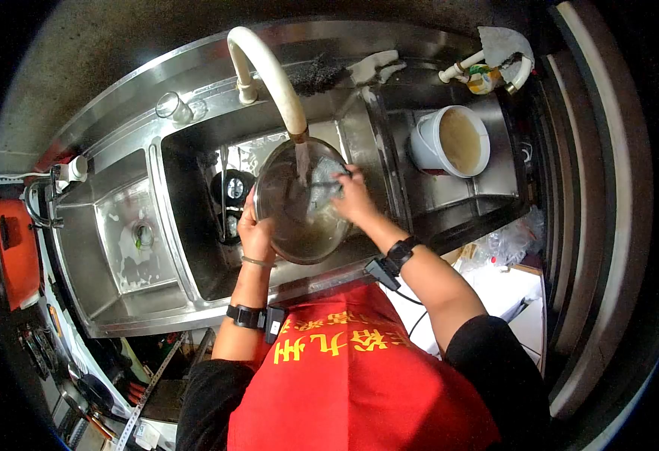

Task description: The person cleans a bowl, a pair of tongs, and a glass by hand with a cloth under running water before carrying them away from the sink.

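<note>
A round metal bowl (280, 188) is tilted under the faucet (271, 71) in the middle sink basin. Water (302, 159) runs from the spout into it. My left hand (256, 234) is closed on the bowl's near left rim, thumb toward the inside. At the right side of the bowl, my right hand (353, 199) has its fingers curled round a pale grey, cloth-like piece (325, 182) that lies against the inner wall. Cloudy water gathers in the bowl's lower part.
A white bucket (428, 143) of cloudy liquid stands in the right basin. The left basin (111, 240) has a drain with green scraps. A drinking glass (173, 107), a dark scrubber (318, 75) and a pale rag (374, 68) line the back ledge. Dark round items (231, 188) lie in the middle basin.
</note>
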Demonstrator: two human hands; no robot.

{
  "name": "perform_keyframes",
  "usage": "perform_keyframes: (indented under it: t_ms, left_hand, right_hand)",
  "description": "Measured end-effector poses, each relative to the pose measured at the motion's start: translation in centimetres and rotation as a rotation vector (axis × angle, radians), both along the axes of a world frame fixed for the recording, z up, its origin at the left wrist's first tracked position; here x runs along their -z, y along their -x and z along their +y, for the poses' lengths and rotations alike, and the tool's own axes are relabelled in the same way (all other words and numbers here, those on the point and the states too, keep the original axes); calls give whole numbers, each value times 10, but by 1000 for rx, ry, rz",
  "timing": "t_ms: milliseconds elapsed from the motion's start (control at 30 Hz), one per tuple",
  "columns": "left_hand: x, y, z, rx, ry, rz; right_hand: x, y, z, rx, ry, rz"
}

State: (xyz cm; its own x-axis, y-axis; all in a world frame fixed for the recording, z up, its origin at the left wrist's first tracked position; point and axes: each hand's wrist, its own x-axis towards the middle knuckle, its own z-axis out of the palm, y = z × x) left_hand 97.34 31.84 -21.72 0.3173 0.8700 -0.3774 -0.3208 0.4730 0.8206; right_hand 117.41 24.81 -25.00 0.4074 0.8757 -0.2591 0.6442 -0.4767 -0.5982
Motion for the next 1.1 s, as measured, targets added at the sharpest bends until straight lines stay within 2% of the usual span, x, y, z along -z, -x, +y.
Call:
perform_keyframes:
  t_ms: [33, 100, 133, 167, 200, 233, 333, 367, 433, 500, 533, 633, 667, 700, 767, 800, 867, 900, 967, 1000, 1033, 1067, 1100]
  left_hand:
    - [3, -3, -4, -21, -3, -5]
    - [6, -4, -11, -39, -7, -8]
    - [8, -5, -13, -2, 1, -9]
    - [7, -5, -16, 35, 9, -8]
    - [0, -8, -18, 38, 5, 10]
    - [1, -14, -22, -19, 91, -60]
    - [-9, -17, -25, 13, 18, 73]
    - [-1, -19, -26, 39, 40, 55]
    - [1, -21, -28, 66, 65, 38]
    - [-2, -27, -20, 25, 35, 23]
    - [2, -24, -14, 7, 85, 38]
    - [12, 1, 14, 15, 93, -17]
    - [-22, 0, 17, 25, 99, -124]
    - [-18, 0, 13, -8, 89, 10]
    - [-22, -2, 7, 2, 57, -8]
    - [-27, -7, 8, -46, 52, -61]
    - [-34, -10, 10, -60, -11, -7]
    - [-37, -13, 11, -78, -72, 38]
    - [-39, -21, 14, -87, -82, 38]
    - [-31, -26, 18, -155, -188, 96]
    - [-21, -26, 21, -229, -290, 158]
    - [-12, -26, 28, -199, -529, 392]
    - [-17, -30, 26, -195, -526, 391]
  right_hand:
    - [0, 10, -1, 22, -109, -46]
    - [-2, 21, 1, -96, -9, -32]
    - [-2, 31, 3, -79, 49, 47]
    - [14, 37, 6, -100, 12, -90]
    - [27, 40, 10, -98, 10, -86]
    - [41, 38, 18, -43, -6, -71]
    - [66, 37, 40, 129, -53, -31]
    - [50, 44, 47, 162, -104, 36]
    - [27, 73, 62, 426, -86, 560]
    - [28, 97, 55, 376, -239, 587]
    - [29, 100, 44, 382, -239, 587]
    - [35, 77, 4, -525, 40, 361]
    - [37, 48, -3, -647, 99, 173]
    - [39, 19, -5, -759, 161, -16]
    - [-2, -1, 20, -698, 359, -339]
    - [1, -6, 27, -695, 352, -334]
    - [9, -8, 34, -682, -107, -651]
    - [-6, -2, 34, -676, -109, -646]
    - [-55, 28, 43, -449, 513, -154]
    - [-24, 48, 46, -441, 512, -155]
    - [31, 77, 50, -481, 243, -94]
    - [60, 84, 49, -508, -23, -44]
    - [18, 84, 48, -515, 15, 25]
